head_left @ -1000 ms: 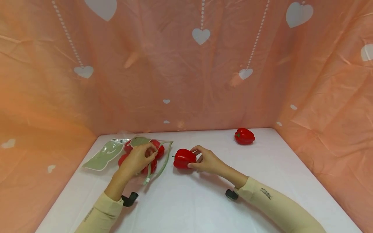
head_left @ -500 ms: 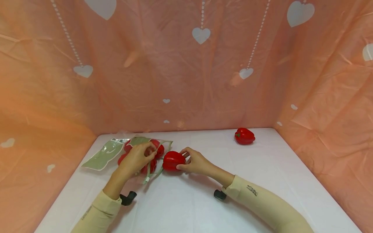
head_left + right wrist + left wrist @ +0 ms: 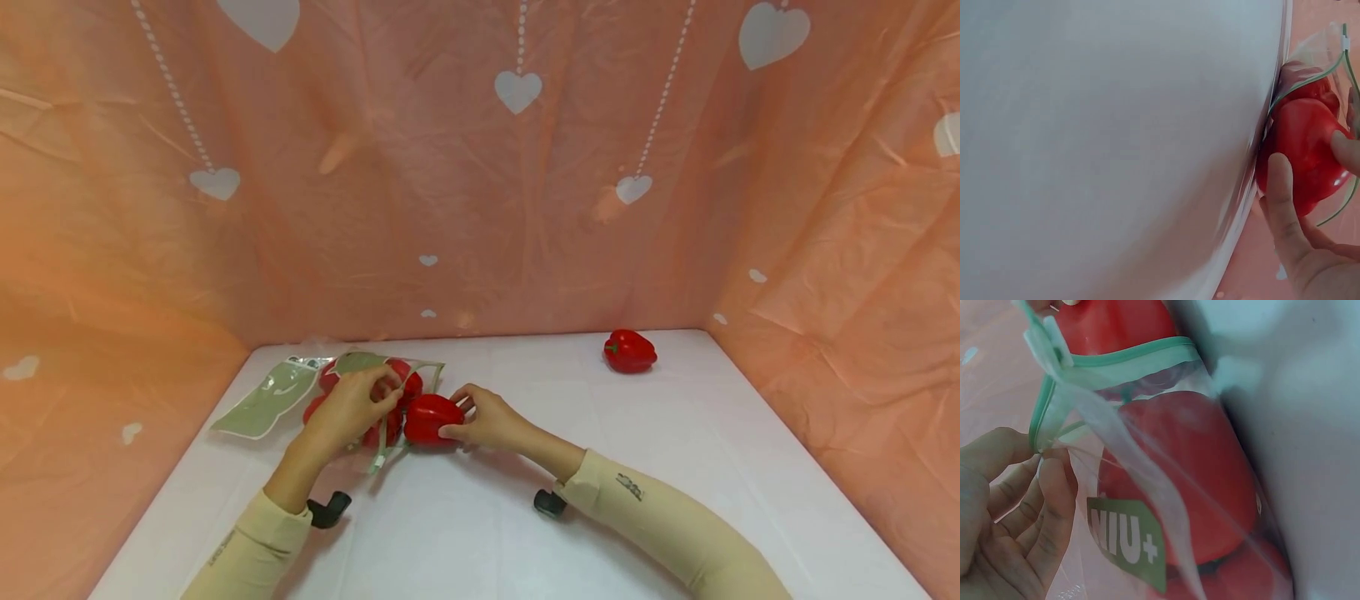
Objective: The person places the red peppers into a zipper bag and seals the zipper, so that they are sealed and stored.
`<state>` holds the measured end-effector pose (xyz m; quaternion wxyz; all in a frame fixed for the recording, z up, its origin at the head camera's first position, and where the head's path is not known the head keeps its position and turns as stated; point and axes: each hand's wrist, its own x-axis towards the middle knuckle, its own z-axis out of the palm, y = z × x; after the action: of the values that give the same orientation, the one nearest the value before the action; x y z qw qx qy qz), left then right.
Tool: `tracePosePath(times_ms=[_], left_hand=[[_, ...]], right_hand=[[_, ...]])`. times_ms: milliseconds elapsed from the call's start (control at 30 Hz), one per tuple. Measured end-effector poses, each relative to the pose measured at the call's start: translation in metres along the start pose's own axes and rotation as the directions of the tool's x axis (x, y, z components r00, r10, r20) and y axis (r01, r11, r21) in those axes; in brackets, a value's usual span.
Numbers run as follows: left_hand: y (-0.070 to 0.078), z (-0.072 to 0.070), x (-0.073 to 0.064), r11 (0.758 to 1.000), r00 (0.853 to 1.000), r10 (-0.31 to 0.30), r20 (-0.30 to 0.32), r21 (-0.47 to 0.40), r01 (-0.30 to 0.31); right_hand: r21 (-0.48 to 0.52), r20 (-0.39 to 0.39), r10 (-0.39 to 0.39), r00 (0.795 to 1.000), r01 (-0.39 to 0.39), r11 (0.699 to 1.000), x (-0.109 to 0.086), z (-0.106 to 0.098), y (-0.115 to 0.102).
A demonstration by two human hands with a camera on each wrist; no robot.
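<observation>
The right hand (image 3: pixel 487 423) grips a red pepper (image 3: pixel 431 419) at the mouth of the clear bag (image 3: pixel 262 408), not yet fully inside. The left hand (image 3: pixel 352 406) pinches the bag's green-edged rim. Loading appears well advanced: several bagged peppers (image 3: pixel 1191 481) lie within. One loose pepper (image 3: pixel 630 352), far right on the table (image 3: pixel 480 533), is left outside.

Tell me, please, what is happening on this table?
A person's left hand pinches the edge of a clear plastic bag with green trim, which lies with its mouth open. More than one shiny red bell pepper is inside. The right hand holds another red bell pepper at that mouth. One more red bell pepper with a green stem lies apart, toward the far right of the white tabletop.
</observation>
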<state>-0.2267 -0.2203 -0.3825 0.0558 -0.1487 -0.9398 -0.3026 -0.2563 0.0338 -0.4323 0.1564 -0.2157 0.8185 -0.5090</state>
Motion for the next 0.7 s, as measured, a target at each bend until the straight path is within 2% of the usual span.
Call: tracePosePath(times_ms=[167, 367, 700], left_hand=[[-0.0002, 0.0002, -0.0005, 1.0, 1.0, 0.014, -0.008, -0.006, -0.014], [-0.0003, -0.002, -0.0007, 1.0, 1.0, -0.002, 0.0, -0.012, 0.003], [-0.0009, -0.005, -0.0013, 1.0, 1.0, 0.011, -0.012, -0.026, -0.011]], right_hand=[[0.026, 0.022, 0.024, 0.999, -0.024, 0.999, 0.0021, 0.0019, 0.0], [0.097, 0.049, 0.033, 0.998, -0.037, 0.995, 0.0018, 0.0023, -0.0028], [0.148, 0.041, 0.019, 0.999, -0.025, 0.989, 0.0013, 0.0043, -0.0023]])
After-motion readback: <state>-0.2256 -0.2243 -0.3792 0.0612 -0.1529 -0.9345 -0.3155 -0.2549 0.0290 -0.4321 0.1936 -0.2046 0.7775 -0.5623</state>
